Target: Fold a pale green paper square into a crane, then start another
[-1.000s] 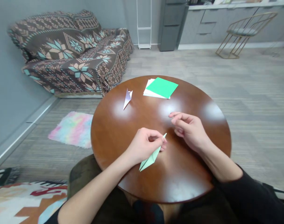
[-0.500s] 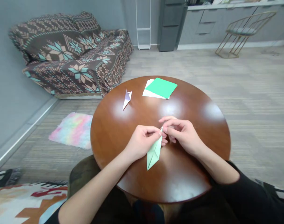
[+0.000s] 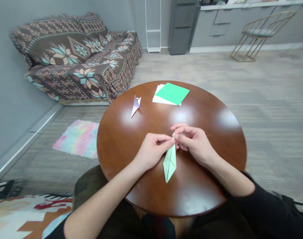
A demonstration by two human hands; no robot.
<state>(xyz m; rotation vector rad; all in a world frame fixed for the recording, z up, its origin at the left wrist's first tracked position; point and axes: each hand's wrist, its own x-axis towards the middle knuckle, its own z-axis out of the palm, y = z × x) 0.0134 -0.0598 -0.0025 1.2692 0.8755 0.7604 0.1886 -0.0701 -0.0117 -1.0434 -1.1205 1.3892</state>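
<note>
Over the round brown wooden table (image 3: pixel 211 116), my left hand (image 3: pixel 152 151) and my right hand (image 3: pixel 193 141) meet at the top tip of a narrow folded pale green paper (image 3: pixel 169 163). Both pinch that tip, and the paper hangs down with its long point toward me. A folded lilac paper shape (image 3: pixel 136 105) rests on the table's far left. A stack of square sheets with a green one on top (image 3: pixel 171 94) lies at the far edge.
A sofa with a patterned brown throw (image 3: pixel 74 56) stands at the back left. A pastel fluffy mat (image 3: pixel 78 137) lies on the floor left of the table. A gold wire chair (image 3: pixel 262 35) and grey cabinets (image 3: pixel 183 26) are at the back.
My right hand came in from the right and pinched the green paper's tip beside my left hand. The paper swung from slanting down-left to hanging nearly straight down.
</note>
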